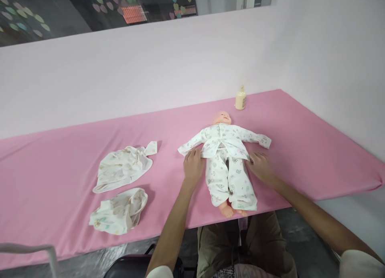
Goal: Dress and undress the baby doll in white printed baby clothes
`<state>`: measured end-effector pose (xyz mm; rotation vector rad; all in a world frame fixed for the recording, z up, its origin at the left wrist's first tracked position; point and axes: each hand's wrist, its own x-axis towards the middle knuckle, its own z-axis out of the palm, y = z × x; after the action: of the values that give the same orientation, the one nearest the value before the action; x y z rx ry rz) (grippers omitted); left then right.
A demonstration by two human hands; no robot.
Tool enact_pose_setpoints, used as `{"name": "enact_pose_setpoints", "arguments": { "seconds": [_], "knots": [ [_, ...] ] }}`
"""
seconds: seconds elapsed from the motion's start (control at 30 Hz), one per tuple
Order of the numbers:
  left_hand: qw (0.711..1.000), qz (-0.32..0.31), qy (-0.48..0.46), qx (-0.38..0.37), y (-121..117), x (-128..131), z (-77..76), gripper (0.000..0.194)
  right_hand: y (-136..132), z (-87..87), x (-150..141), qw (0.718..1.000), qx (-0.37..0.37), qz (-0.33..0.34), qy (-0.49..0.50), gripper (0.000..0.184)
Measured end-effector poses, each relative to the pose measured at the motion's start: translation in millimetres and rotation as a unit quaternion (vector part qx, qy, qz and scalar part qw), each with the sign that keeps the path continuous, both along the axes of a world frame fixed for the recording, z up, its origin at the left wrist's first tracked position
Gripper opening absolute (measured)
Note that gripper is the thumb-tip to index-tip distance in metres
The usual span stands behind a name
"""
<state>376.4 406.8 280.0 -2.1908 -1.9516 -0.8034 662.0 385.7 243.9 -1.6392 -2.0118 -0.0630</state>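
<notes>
Pink-covered table (174, 129) against white wall (135, 73), clothed doll (221, 138) on it

A doll (223, 117) lies with its hands lost inside long sleeves (254, 138), a bottle (240, 99) bears a label (244, 102) too small to read, the table (45, 182) runs out of frame at left, and a chair (129, 266) is cropped below.

White sleeves (359, 264), olive-brown trousers (266, 242)
</notes>
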Motion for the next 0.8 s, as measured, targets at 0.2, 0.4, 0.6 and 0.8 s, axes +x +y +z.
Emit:
{"name": "enact_pose_setpoints", "arguments": {
  "seconds": [0.2,0.4,0.6,0.8],
  "knots": [
    [0.984,-0.081,0.01,0.158,-1.9,20.9,10.1,0.014,9.8,34.4,-29.9,0.989,0.132,0.049,-0.037,0.016],
    [0.961,-0.217,0.111,0.133,-9.8,38.4,15.4,0.017,11.5,46.5,-69.2,0.975,0.17,0.142,-0.025,0.024],
    [0.959,-0.25,0.128,0.045,-18.1,37.3,20.0,0.015,-5.2,37.1,-66.0,0.966,0.156,0.196,-0.071,0.019],
    [0.97,-0.231,-0.067,-0.025,-28.4,29.6,37.6,0.015,-14.5,39.6,-53.0,0.975,0.127,0.171,0.066,0.014]
  ]
}}
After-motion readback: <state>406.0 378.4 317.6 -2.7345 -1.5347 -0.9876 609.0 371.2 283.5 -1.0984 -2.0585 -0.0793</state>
